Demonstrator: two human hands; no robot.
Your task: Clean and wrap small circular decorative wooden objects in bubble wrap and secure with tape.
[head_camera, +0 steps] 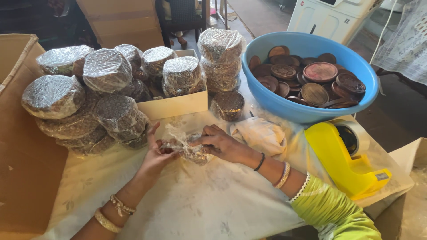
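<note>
We're pinching a half-wrapped disc (189, 150) with left hand (155, 158) and right hand (220, 143), wrapped stacks (89, 98) piling far left, blue basin (284, 109) of bare ones waiting.

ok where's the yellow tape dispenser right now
In the head view, the yellow tape dispenser sits at the table's right edge, just below the blue basin.

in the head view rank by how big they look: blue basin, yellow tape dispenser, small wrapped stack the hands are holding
1. blue basin
2. yellow tape dispenser, though it sits nearer the camera
3. small wrapped stack, between left hand and right hand
</note>
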